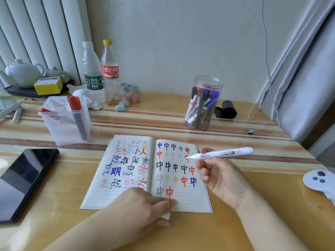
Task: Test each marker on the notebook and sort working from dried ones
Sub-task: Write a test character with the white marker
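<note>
On the striped table (235,205), the left hand (143,209) is pinning the notebook (150,178) and pinching a white cap; the right hand (219,176) is gripping an uncapped marker (220,153) above the page. Next likely needs tip-to-paper contact on blank lines.

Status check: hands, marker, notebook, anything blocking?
Right hand grips white marker, uncapped, tip over the right page. Left hand holds notebook down, white cap under fingers. Nothing blocking.
</note>
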A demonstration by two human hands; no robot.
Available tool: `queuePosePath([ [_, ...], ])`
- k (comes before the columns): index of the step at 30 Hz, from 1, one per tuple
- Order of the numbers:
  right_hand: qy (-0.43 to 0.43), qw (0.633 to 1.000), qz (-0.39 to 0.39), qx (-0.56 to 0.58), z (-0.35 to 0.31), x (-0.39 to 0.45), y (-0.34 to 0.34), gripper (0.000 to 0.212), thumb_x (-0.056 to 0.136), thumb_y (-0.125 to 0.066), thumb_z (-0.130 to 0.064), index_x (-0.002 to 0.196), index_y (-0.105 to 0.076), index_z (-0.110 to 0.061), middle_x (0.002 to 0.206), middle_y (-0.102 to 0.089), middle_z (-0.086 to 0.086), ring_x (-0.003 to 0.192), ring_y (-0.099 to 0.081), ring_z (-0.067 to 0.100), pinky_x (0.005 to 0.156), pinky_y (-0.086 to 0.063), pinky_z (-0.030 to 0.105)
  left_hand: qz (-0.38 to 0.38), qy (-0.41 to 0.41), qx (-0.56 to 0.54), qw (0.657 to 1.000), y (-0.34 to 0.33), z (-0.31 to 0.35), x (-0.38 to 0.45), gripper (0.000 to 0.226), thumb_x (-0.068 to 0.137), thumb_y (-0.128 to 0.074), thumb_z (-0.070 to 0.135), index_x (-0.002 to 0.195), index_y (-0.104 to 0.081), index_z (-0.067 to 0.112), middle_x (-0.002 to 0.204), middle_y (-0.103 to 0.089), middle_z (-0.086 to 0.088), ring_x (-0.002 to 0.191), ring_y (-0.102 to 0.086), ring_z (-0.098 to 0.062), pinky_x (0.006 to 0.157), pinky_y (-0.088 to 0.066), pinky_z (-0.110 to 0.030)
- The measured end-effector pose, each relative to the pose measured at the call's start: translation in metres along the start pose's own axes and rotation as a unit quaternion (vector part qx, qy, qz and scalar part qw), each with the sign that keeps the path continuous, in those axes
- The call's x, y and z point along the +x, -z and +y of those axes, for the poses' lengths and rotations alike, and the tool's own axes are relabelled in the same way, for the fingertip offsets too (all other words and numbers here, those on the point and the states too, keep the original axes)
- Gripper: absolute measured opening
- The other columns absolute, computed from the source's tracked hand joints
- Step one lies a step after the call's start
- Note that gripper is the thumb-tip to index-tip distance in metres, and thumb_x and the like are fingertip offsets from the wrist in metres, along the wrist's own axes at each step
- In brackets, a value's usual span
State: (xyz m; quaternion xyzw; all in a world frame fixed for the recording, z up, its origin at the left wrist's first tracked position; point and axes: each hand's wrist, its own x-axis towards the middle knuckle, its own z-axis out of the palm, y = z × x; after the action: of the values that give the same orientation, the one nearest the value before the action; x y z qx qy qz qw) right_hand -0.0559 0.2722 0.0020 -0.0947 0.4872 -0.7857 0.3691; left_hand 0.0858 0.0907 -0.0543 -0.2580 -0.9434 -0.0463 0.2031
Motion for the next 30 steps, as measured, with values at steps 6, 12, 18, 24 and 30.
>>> queuePosePath([
  [6, 0.024, 0.981, 0.023, -0.193, 0.011, 0.005, -0.003, 0.037, 0.093, -0.041, -0.043, 0.094, -0.061, -0.012, 0.057, -0.05, 0.003, 0.045, -0.039, 0.013, 0.048, -0.035, 0.023, -0.01, 0.048, 0.03, 0.998, -0.008, -0.01, 0.016, 0.04, 0.081, -0.041, 0.047, 0.105, -0.064, 0.026, 0.081, -0.071, 0.014, 0.051, -0.061, -0.011, 0.041, -0.044, -0.016],
  [12, 0.099, 0.934, 0.077, -0.333, 0.03, -0.006, -0.011, 0.023, 0.092, -0.053, -0.018, 0.07, -0.051, -0.012, 0.047, -0.049, 0.0, 0.046, -0.038, 0.013, 0.048, -0.032, 0.021, 0.01, 0.078, -0.039, 0.996, -0.005, -0.008, 0.012, 0.035, 0.085, -0.046, 0.045, 0.11, -0.059, 0.026, 0.084, -0.071, 0.012, 0.061, -0.064, -0.012, 0.05, -0.049, -0.018],
  [18, 0.151, 0.898, 0.107, -0.399, 0.055, -0.017, -0.007, 0.025, 0.085, -0.063, -0.011, 0.067, -0.046, -0.015, 0.042, -0.044, -0.008, 0.041, -0.039, 0.008, 0.044, -0.031, 0.021, 0.07, 0.155, -0.15, 0.974, 0.01, 0.0, 0.002, 0.023, 0.086, -0.051, 0.044, 0.098, -0.062, 0.027, 0.058, -0.058, 0.011, 0.051, -0.049, -0.008, 0.05, -0.026, -0.006],
  [24, 0.21, 0.863, 0.128, -0.442, 0.06, -0.015, -0.003, 0.034, 0.084, -0.066, -0.008, 0.062, -0.04, -0.004, 0.044, -0.039, -0.013, 0.044, -0.034, 0.003, 0.045, -0.025, 0.014, 0.028, 0.196, -0.156, 0.968, 0.004, -0.001, 0.0, 0.021, 0.085, -0.047, 0.048, 0.09, -0.056, 0.029, 0.049, -0.052, 0.007, 0.045, -0.048, -0.009, 0.044, -0.03, -0.017],
  [30, 0.189, 0.862, 0.116, -0.455, 0.064, -0.014, -0.003, 0.033, 0.086, -0.065, -0.014, 0.065, -0.04, -0.006, 0.05, -0.041, -0.005, 0.049, -0.039, 0.01, 0.044, -0.026, 0.02, 0.032, 0.208, -0.162, 0.964, 0.005, -0.001, 0.001, 0.023, 0.084, -0.046, 0.049, 0.087, -0.057, 0.029, 0.045, -0.05, 0.007, 0.045, -0.048, -0.009, 0.044, -0.029, -0.016],
])
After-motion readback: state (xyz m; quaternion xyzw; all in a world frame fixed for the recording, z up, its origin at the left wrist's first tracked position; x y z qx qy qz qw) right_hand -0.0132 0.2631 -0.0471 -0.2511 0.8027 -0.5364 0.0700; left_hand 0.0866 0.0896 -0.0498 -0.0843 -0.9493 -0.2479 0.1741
